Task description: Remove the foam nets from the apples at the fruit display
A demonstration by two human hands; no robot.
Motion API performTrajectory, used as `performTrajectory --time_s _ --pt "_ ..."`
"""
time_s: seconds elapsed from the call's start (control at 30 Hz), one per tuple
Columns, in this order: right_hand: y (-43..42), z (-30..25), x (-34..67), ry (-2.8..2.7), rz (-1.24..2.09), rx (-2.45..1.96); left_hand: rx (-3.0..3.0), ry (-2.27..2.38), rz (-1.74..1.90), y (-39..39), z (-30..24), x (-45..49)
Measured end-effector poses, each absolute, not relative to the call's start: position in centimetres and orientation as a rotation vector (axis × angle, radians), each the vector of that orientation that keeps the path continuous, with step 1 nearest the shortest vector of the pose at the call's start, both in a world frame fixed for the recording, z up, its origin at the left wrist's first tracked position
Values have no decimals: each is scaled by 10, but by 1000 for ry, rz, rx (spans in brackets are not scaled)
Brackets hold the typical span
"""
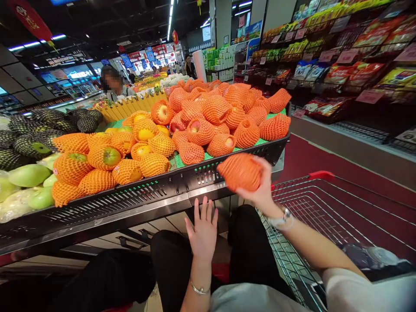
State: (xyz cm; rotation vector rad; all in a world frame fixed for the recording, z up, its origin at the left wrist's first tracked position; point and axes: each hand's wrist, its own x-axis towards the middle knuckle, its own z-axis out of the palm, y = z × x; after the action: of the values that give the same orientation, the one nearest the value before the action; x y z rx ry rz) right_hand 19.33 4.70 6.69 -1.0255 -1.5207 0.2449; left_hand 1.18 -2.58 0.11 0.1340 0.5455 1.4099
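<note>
My right hand (263, 188) grips an apple in an orange foam net (241, 172), held in front of the display's edge. The net hides nearly all of the fruit; it matches the netted apples (211, 108) heaped just behind it. Fingers spread and palm down, my left hand (204, 232) is empty, close below the display's metal edge (182, 200). Left of the apples lie yellow-green fruits in orange-yellow nets (108, 157).
A wire shopping cart (312, 208) stands at my right, with a dark item inside (373, 258). Green mangoes (30, 175) and dark-netted fruits (42, 125) lie at far left. Snack shelves (347, 65) line the right. Another person (113, 82) is behind the display.
</note>
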Motion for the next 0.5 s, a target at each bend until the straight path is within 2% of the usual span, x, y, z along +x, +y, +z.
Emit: performTrajectory --time_s 0.1,0.23,0.33,0.5 --pt "109 112 236 -1352 -226 -1367 205 491 1343 -25 -9 10" --pt "197 151 290 -1264 -436 -1677 170 476 1355 -27 -24 2" --pt "236 151 312 -1429 -320 -1853 105 536 1475 -24 -31 -6" --pt "255 135 323 -1634 -52 -2066 57 626 1521 -19 -39 -13"
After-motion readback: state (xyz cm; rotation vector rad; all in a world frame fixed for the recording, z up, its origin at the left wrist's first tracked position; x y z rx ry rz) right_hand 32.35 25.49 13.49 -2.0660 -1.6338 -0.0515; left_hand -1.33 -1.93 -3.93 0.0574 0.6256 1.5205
